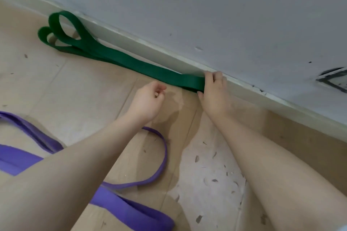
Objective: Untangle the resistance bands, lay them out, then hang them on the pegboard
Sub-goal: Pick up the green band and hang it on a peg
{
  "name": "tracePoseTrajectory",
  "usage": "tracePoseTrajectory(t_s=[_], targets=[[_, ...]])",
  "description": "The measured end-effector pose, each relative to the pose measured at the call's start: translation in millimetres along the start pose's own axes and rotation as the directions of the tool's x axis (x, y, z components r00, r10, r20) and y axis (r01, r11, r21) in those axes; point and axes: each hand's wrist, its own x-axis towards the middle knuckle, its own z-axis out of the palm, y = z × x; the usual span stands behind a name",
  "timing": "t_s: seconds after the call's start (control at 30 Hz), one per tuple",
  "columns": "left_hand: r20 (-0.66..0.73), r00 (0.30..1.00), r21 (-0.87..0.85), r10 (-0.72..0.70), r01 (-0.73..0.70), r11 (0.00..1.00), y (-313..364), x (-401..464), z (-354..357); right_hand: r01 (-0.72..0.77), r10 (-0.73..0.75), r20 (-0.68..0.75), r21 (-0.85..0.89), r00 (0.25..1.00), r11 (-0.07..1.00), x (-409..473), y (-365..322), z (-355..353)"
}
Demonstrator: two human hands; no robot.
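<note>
Green band (120, 58) flat, folded along wall | right hand (213, 92) pinches end | left hand (148, 99) loosely curled, empty

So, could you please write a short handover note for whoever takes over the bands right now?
Right hand: grips the near end of the green band.
Left hand: loosely curled, holds nothing, just beside that end.
Green band: laid out along the skirting; its far end is folded into two loops.
Purple bands: loose on the floor under the forearms, one thin, one wide.
Done: green nearly laid out.
Left: lay out the purple ones, then hang all; no pegboard in view.
</note>
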Motion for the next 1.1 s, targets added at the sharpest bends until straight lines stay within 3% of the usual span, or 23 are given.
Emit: tracePoseTrajectory(t_s=[0.1,0.27,0.33,0.43,0.57,0.7,0.8,0.97,1.1], targets=[[0.01,0.999,0.046,0.031,-0.031,0.998,-1.8,6.5,7.5,0.088,-0.08,0.052,-0.165,0.995,0.982,-2.4,3.0,13.9],[0.109,0.986,0.208,0.122,-0.143,0.968,5.0,-7.8,2.4,0.198,-0.189,0.063,-0.228,0.98,0.953,-32.0,-11.0,6.5],[0.171,0.945,0.279,0.277,-0.317,0.907,7.5,-15.8,-4.0,0.241,-0.236,0.05,-0.124,0.97,0.963,-49.1,-18.2,-0.3],[0.363,0.795,0.37,0.486,-0.602,0.708,8.2,-24.1,-6.5,0.248,-0.249,0.018,0.047,0.968,0.968,-71.2,-25.5,-16.9],[0.441,0.759,0.307,0.479,-0.63,0.714,34.9,-40.2,-27.5,0.227,-0.305,0.131,0.416,0.943,0.88,-90.1,-30.6,-61.0],[0.441,0.727,0.316,0.526,-0.674,0.668,91.6,-67.3,-76.9,0.167,-0.264,0.091,0.571,0.96,0.804,-97.2,-37.3,-146.8],[0.362,0.743,0.251,0.564,-0.66,0.708,148.8,-96.6,-131.0,0.055,-0.18,0.114,0.683,0.977,0.728,-101.6,-51.8,-229.2],[0.217,0.8,0.122,0.559,-0.591,0.798,259.2,-158.8,-227.1,0.023,-0.137,0.071,0.81,0.988,0.585,-118.6,-82.9,-387.1],[0.199,0.754,0.077,0.626,-0.649,0.757,359.5,-213.9,-297.7,0.018,-0.121,0.063,0.819,0.991,0.573,-142.2,-96.3,-524.4]])
